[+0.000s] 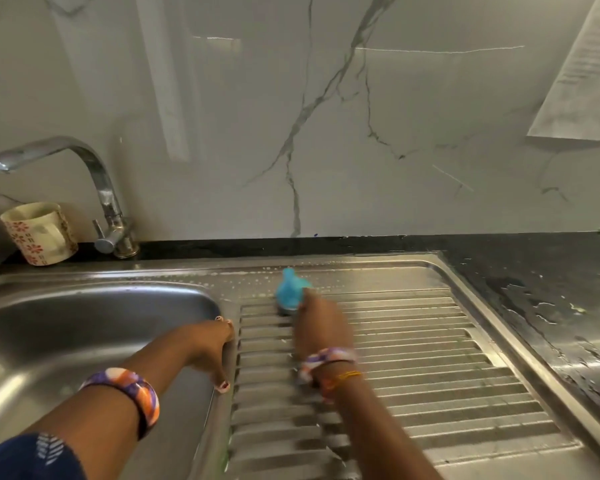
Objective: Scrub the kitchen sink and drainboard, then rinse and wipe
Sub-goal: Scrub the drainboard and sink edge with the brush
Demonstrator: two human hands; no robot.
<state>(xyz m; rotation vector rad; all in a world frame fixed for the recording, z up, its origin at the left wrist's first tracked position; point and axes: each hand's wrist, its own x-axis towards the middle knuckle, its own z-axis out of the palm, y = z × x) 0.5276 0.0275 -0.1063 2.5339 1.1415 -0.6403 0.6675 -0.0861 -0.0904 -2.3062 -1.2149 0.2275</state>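
The right hand (321,323), blurred, grasps a blue plastic scrubber (289,293) and holds it down on the far left corner of the ribbed stainless steel drainboard (413,368), where the ridges meet the flat far rim; soap flecks dot that rim beside the scrubber. The left hand (210,351) rests over the steel ridge between the drainboard and the stainless steel sink basin (84,327) on the left, fingers bent over the edge toward the basin and thumb toward the near side, gripping that rim. Each wrist wears a purple, orange and white patterned bangle, and the right wrist also has an orange thread. At the far left a curved chrome tap (94,188) stands behind the basin, with a cream floral mug (39,233) just beside it. Water patches lie on the black countertop (534,271) to the right of the drainboard. A printed paper sheet (582,71) hangs on the white veined marble wall (257,116) at the far right.
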